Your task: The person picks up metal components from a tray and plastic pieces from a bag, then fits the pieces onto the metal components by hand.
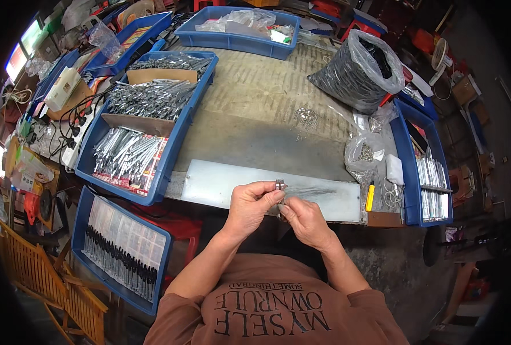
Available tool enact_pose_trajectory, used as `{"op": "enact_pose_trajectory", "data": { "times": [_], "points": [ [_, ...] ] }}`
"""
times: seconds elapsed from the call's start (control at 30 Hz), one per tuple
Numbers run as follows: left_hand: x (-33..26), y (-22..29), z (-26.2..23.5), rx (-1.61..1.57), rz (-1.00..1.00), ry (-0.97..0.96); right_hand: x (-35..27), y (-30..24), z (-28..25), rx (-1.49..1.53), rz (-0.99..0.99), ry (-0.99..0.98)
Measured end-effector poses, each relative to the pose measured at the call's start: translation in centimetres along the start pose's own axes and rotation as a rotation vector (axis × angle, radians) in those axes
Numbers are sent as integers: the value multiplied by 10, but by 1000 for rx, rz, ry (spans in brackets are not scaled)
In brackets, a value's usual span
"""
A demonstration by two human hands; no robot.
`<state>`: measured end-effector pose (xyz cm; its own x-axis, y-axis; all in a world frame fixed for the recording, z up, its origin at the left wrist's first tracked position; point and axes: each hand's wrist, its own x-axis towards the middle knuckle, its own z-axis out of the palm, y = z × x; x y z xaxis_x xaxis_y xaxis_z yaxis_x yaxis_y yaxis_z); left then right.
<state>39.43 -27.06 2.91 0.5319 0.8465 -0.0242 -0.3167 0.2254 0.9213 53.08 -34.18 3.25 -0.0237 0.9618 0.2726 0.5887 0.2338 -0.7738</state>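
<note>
My left hand (248, 206) and my right hand (307, 222) meet at the front edge of the table. Fingers of the left hand pinch slim dark-and-silver parts (279, 184), whose tips stick up above the thumb. Just below, the right thumb and fingers close on the lower end of the same parts. My fingers cover most of them, so their exact kind cannot be made out. Under the hands lies a pale, smooth board (221, 183) with dark smudges on its right half.
At left stands a blue divided tray (178, 135) of thin metal rods; a lower tray (120, 290) holds black-ended pieces in a row. A clear bag of dark parts (347, 75), a yellow-handled tool (370, 197) and another blue tray (410, 198) are at right. Small metal bits (307, 118) lie mid-table.
</note>
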Motion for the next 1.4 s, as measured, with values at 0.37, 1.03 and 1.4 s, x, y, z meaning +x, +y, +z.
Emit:
{"op": "enact_pose_trajectory", "data": {
  "times": [0.37,1.03,1.4],
  "points": [
    [4,0,1,25,-8,-28,0,2,1,34,62,-25],
    [6,6,1,39,-72,-58,4,-5,-5,246,195,-136],
    [7,7,0,45,-117,-69,3,-1,-5,245,212,-164]
  ]
}}
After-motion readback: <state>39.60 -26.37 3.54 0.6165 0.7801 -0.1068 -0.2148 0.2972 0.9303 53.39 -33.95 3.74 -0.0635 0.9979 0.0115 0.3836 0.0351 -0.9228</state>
